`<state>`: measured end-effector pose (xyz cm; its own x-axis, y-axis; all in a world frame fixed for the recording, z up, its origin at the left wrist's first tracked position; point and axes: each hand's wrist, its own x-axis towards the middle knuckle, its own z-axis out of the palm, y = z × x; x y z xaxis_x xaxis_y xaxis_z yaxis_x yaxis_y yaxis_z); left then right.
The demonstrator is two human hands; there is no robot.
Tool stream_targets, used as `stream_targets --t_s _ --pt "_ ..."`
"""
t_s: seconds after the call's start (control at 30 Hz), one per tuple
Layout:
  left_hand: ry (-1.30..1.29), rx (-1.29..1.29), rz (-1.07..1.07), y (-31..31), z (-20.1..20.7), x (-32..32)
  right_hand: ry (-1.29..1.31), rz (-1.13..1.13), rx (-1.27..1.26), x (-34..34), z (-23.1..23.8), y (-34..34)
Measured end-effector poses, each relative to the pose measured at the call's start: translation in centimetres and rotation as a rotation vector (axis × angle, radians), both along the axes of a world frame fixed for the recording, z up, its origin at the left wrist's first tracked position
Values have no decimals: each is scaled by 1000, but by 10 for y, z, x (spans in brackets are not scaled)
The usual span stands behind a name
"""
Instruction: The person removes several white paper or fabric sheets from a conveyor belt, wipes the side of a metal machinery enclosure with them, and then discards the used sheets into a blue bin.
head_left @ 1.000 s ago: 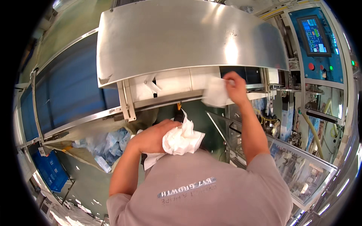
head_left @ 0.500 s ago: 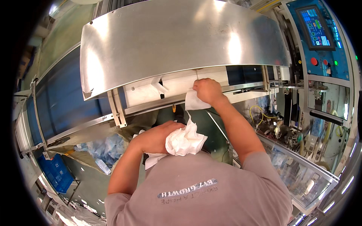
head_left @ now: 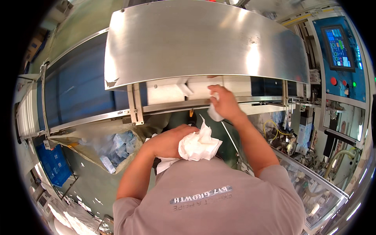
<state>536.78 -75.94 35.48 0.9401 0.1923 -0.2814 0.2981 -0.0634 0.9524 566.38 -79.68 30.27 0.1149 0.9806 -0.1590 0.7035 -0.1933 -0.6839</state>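
Crate of blue plastic sits low at far left, near an open sack heaped with pale blue wrappers. Behind them, a dark blue conveyor belt runs rightward beneath a broad metal cover. Facing it, a worker in a taupe T-shirt works with hands apart: the left hand is closed on a crumpled white bundle at the shirt front, its fingertips hidden from where I stand. Flat white pieces lie on the belt under the cover's near edge. The right hand is raised beside that row, fingers bent around a thin white sheet, its lower end hanging past the metal rail. Farther right, a blue control panel carries a lit screen, a red button and a glowing green one.
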Motion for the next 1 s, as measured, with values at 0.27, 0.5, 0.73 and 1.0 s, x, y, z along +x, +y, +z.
stream_targets --t_s 0.27,0.5,0.73,1.0 --pt "46 65 48 -3 10 -42 -550 371 -54 -91 -17 36" --pt "30 53 82 -1 12 -72 -427 -560 173 63 37 -29" --pt "26 62 -11 0 9 -51 -452 -91 10 161 57 -61" --pt "42 58 -19 -7 14 -17 -672 53 -677 180 10 -6"
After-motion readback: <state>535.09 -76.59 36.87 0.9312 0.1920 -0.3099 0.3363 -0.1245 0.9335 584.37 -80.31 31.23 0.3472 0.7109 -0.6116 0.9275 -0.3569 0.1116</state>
